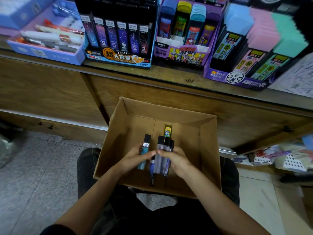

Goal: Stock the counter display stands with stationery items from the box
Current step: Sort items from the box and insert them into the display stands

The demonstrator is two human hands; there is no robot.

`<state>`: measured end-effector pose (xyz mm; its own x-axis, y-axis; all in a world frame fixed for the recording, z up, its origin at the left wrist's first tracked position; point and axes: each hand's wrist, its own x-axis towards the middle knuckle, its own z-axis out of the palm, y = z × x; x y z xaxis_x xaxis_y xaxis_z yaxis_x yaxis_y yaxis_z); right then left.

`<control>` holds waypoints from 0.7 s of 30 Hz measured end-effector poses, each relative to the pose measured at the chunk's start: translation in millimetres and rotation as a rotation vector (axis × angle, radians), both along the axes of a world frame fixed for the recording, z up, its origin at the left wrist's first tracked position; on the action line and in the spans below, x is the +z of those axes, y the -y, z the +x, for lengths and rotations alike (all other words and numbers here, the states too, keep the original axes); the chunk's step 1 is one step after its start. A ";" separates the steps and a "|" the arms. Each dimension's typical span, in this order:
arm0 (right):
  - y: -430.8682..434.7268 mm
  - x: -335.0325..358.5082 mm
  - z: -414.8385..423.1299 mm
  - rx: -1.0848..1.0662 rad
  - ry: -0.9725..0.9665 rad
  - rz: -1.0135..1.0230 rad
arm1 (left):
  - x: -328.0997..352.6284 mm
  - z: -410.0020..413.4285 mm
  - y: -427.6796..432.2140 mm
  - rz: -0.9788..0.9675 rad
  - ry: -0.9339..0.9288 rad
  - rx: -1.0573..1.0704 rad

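Wooden counter (pixel 169 74), blue tray (pixel 47 54) at left, constellation stand (pixel 118 57) beside it, purple Ultraman stand (pixel 183 56), pastel-case stand (pixel 237 78) at right

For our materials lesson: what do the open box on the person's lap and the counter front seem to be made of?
Box: seemingly cardboard, matte brown, with creased folded walls. Counter front: probably wood or wood-look laminate; brown, faint grain, slight sheen.

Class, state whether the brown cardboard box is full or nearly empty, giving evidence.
Nearly empty: the brown cardboard box shows mostly bare floor; a few slim plastic cases remain, most held by left hand and right hand.
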<state>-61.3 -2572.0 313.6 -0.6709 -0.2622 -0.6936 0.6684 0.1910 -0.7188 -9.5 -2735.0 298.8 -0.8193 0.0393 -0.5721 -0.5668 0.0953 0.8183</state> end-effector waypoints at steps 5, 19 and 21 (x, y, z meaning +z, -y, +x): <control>5.8 31.5 -11.3 -0.076 0.032 -0.106 | 19.2 -9.4 -26.1 0.131 -0.101 0.059; 2.2 66.7 -21.1 -0.195 -0.060 -0.210 | 45.2 -22.9 -30.6 0.100 -0.130 0.295; 1.2 75.2 -28.5 -0.140 -0.190 -0.171 | 51.2 -24.1 -27.0 0.093 -0.141 0.336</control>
